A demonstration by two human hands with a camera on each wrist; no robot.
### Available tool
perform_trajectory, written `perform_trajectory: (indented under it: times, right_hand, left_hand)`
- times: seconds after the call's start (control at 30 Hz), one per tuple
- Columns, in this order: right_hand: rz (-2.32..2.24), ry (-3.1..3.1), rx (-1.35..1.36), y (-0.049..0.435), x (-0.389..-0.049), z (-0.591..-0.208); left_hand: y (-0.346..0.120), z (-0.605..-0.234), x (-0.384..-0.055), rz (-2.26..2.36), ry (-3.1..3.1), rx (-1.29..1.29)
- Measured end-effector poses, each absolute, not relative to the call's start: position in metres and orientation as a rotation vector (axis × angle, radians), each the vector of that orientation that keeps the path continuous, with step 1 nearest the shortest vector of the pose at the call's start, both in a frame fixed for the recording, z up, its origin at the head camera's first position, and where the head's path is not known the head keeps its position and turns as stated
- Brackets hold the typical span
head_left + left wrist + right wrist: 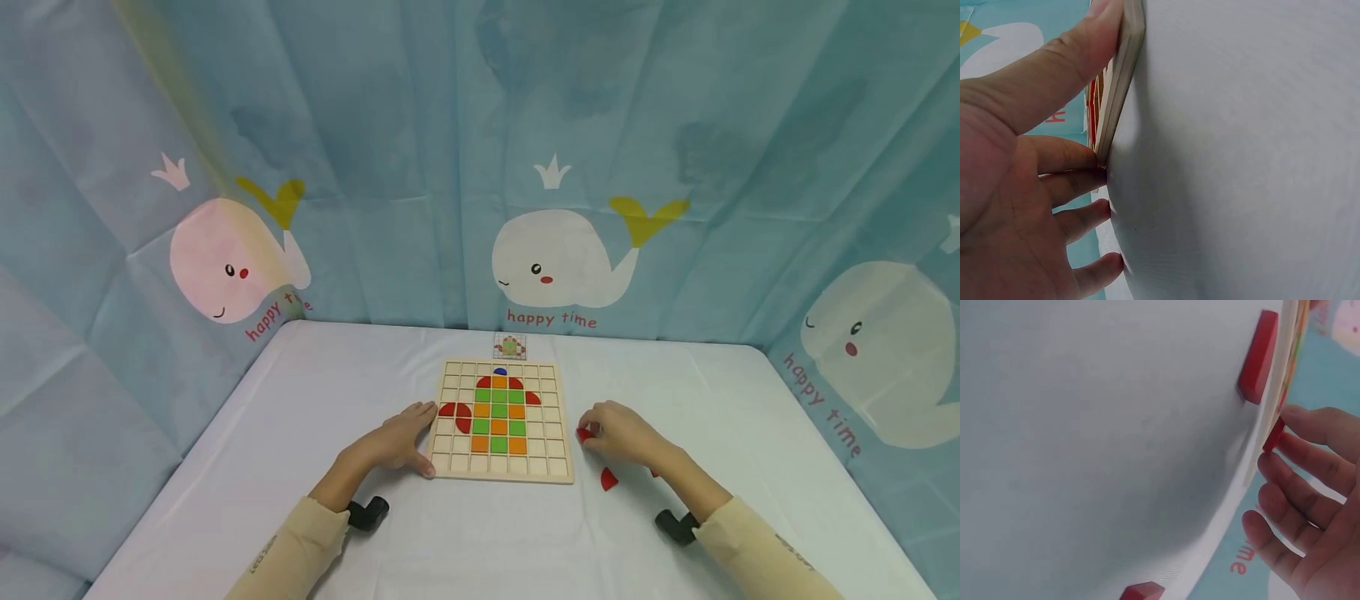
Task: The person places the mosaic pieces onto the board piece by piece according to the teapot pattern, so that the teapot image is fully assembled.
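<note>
A square wooden grid board (536, 466) lies on the white table, bearing green and orange squares, several red quarter-circle pieces and a blue piece at the top. My left hand (397, 439) rests along the board's left edge, fingers spread, with the thumb at the near corner. To the right of the board, my right hand (621, 432) pinches a red quarter-circle piece (1274, 434) between thumb and fingertips. Nearer me lies a loose red quarter-circle (608, 479). Another red piece (655, 473) is partly hidden under the right forearm.
A small picture card (510, 346) with a coloured pattern lies just beyond the board's far edge. Blue curtains (390, 250) printed with whales stand behind and beside the white table (487, 542). Black wrist devices (369, 513) sit under both forearms.
</note>
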State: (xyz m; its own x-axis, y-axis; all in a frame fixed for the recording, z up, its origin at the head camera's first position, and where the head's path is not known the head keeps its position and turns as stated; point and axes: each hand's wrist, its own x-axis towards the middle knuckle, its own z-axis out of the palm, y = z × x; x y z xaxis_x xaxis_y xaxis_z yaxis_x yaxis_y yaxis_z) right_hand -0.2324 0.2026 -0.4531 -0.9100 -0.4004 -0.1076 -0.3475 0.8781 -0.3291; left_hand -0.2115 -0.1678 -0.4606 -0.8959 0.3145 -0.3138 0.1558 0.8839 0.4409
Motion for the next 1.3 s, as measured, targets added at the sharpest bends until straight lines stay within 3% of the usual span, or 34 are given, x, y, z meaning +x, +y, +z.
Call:
perform_trajectory:
  times: [1.3]
  right_hand:
    - [-0.495, 2.893, -0.599, 0.166, -0.271, -0.447]
  left_hand:
    - [-0.168, -0.464, -0.213, 0.589, 2.685, 0.356]
